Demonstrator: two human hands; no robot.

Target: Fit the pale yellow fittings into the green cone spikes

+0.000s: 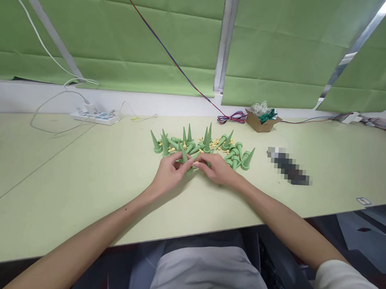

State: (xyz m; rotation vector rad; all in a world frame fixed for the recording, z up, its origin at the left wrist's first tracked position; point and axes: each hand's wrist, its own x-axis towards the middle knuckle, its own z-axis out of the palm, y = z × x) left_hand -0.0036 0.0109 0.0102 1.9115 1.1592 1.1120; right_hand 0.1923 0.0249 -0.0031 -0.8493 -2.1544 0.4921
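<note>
Green blinds (137,41) are forming the background, and before them a pale table (80,168) is being used as the work surface. Along its far side, a white power strip (106,118) is being kept at the left, and a small cardboard box (258,125) with clear and green contents is being stored to the right. Near the middle, the left hand (171,171) and the right hand (218,170) are being held almost together, just in front of a spread of green spikes (155,145), some of which are standing upright while others are lying on their sides. One held spike (183,153) is being grasped, point up, by the left thumb and fingers. Among the loose spikes, small yellow pieces (216,143) are being left scattered. Smallest of all, what appears to be a pale piece (196,164) is being pinched by the right fingertips, its outline partly being hidden. Judged from this pose, spike and piece are being fitted together; steady support on the left and fine alignment on the right are apparently being called for next.
</note>
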